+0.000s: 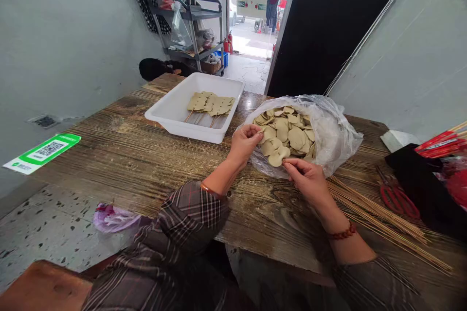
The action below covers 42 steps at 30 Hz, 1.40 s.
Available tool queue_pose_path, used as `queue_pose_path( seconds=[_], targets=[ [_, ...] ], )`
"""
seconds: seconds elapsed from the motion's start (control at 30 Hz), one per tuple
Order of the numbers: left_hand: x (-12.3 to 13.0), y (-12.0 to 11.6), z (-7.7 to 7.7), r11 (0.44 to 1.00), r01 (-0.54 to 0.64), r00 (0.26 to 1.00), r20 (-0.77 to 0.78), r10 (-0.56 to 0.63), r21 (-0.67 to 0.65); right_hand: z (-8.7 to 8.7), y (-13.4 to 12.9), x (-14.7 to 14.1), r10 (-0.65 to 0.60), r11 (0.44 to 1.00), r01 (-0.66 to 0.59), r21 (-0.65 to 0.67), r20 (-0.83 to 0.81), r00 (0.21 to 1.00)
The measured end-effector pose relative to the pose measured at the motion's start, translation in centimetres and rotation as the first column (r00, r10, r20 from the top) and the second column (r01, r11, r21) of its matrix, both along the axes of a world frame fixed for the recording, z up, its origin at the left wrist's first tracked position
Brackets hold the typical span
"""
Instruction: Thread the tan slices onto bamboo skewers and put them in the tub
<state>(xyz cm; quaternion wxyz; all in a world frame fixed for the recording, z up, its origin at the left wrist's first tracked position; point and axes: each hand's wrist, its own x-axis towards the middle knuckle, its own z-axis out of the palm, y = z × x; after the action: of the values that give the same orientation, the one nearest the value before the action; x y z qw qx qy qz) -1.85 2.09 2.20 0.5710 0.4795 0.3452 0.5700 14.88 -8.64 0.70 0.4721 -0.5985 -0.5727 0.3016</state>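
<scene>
Hands [243,146] [308,180] hold overlapping tan slices [276,151] over an open plastic bag [335,129].

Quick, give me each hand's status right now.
Left hand: closed in a pinch at the beige slices; exactly what it grips cannot be told.
Right hand: closed in a pinch at the edge of the front slice.

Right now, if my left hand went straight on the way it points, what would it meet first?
Your left hand would likely meet the tan slices in the plastic bag; depth is unclear.
</scene>
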Motion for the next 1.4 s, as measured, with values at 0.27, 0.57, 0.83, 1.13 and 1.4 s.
queue_pose_path(
  seconds=[0.27,0.57,0.83,1.13,1.4],
  targets=[
    [-0.5,-0.1,0.5,0.930,0.232,0.949,0.276,-0.152,-0.285,0.3,-0.2,-0.2,-0.012,1.000,0.010,-0.019,-0.122,0.992],
    [-0.5,-0.4,0.4,0.885,0.411,0.888,0.315,-0.335,-0.218,0.0,-0.1,0.0,-0.015,0.999,0.010,-0.032,-0.178,0.984],
    [-0.2,-0.5,0.5,0.935,0.286,0.949,0.200,-0.245,-0.211,-0.1,-0.1,0.0,0.003,1.000,-0.005,-0.015,-0.145,0.989],
    [-0.4,-1.1,1.4,0.907,0.339,0.931,0.224,-0.287,-0.249,0.1,-0.3,-0.1,-0.009,1.000,0.009,0.002,-0.084,0.996],
    [-0.5,-0.9,1.2,0.890,0.364,0.916,0.275,-0.290,-0.273,0.3,-0.3,-0.1,0.010,1.000,-0.010,-0.006,-0.071,0.997]
  ],
)
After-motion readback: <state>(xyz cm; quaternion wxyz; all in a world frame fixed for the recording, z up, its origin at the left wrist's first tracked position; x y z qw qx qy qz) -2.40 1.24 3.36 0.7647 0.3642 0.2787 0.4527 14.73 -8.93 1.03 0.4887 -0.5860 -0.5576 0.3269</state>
